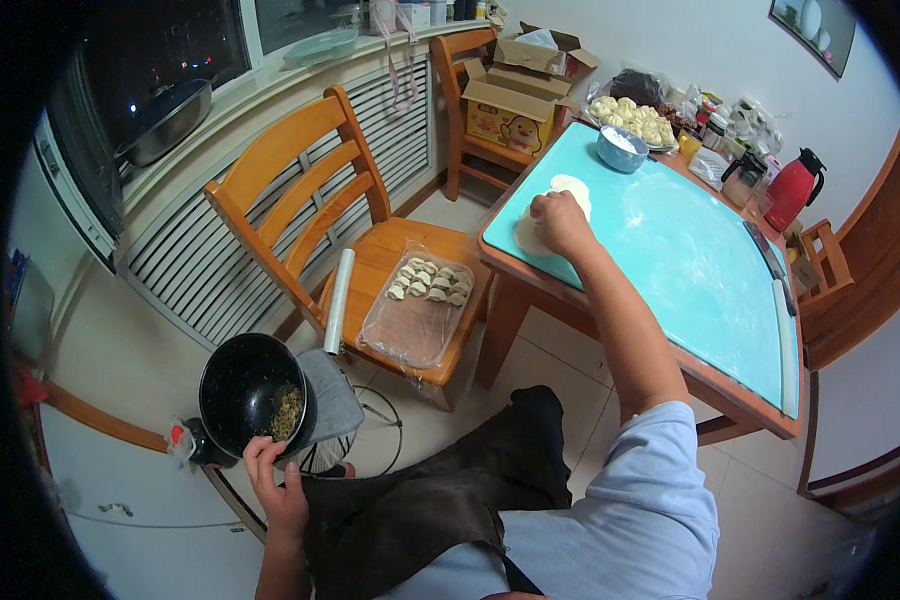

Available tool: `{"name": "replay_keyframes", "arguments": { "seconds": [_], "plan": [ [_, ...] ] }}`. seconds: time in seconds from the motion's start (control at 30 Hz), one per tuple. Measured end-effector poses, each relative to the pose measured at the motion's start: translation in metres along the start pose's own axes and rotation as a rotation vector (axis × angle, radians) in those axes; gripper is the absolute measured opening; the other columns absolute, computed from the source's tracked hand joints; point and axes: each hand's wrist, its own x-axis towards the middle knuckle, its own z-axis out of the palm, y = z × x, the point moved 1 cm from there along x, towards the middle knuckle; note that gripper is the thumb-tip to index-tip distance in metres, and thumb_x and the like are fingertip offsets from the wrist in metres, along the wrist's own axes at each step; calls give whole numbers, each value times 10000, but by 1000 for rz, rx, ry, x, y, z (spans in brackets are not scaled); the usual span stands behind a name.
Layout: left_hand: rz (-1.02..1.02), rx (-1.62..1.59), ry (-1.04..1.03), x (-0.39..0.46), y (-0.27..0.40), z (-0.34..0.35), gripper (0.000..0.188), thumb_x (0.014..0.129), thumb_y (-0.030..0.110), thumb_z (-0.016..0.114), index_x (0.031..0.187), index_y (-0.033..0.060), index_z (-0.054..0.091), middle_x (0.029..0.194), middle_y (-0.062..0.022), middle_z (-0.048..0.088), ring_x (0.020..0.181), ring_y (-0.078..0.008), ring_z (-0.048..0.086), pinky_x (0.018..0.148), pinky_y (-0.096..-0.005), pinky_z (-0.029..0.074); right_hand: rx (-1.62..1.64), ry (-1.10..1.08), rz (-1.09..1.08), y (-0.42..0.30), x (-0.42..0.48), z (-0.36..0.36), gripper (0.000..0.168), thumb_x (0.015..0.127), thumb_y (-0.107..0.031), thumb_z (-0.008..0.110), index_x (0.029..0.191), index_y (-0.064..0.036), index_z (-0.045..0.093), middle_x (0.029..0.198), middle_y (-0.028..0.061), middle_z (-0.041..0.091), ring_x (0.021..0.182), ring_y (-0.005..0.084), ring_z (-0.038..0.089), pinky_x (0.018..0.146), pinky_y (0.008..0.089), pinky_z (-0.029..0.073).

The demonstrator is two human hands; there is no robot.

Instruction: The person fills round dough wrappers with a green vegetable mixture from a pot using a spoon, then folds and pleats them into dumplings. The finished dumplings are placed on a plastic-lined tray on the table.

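Observation:
My left hand [276,484] is at the near rim of a black pot [251,382], with its fingers over the edge and the thumb outside. Chopped filling [288,414] clings to one side of the pot's inner wall. Over the turquoise mat [690,262], my right hand [562,223] touches a group of flat round dough wrappers [570,185] with curled fingers. The hand hides part of the wrappers, and whether it pinches one is not visible. A clear film-covered tray [409,334] on the wooden chair [360,255] bears rows of folded dumplings [428,281].
A blue bowl of white flour [622,148] stands at the mat's far end, before a plate of pleated buns [634,120]. Along the right edge lie a knife [765,247] and a white rolling pin [784,349]. A red thermos jug [793,191] stands behind. A film roll [339,301] rests against the chair.

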Motion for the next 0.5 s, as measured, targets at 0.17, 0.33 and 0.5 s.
{"name": "replay_keyframes", "arguments": {
  "seconds": [0.17, 0.33, 0.5],
  "plan": [
    [12, -20, 21, 1, 6, -1, 243, 762, 161, 508, 932, -11, 498, 1054, -173, 416, 996, -289, 415, 899, -376, 300, 405, 39, 362, 25, -13, -13, 135, 641, -48, 547, 755, -73, 616, 724, 139, 606, 653, 288, 575, 614, 362, 466],
    [-4, -28, 2, 0, 7, 1, 235, 748, 139, 506, 929, -10, 499, 1055, -171, 416, 997, -288, 412, 898, -375, 300, 1137, 9, 661, 50, -29, -31, 127, 681, -33, 546, 795, -70, 590, 691, 22, 549, 607, 133, 521, 521, 261, 418],
    [51, -86, -58, 12, 16, 15, 235, 712, 79, 516, 930, -8, 506, 1031, -158, 443, 983, -280, 433, 891, -368, 318, 1386, 202, 763, 55, -36, -51, 309, 687, -38, 559, 990, -88, 536, 770, 35, 550, 637, 127, 511, 511, 240, 397]
  ]
}}
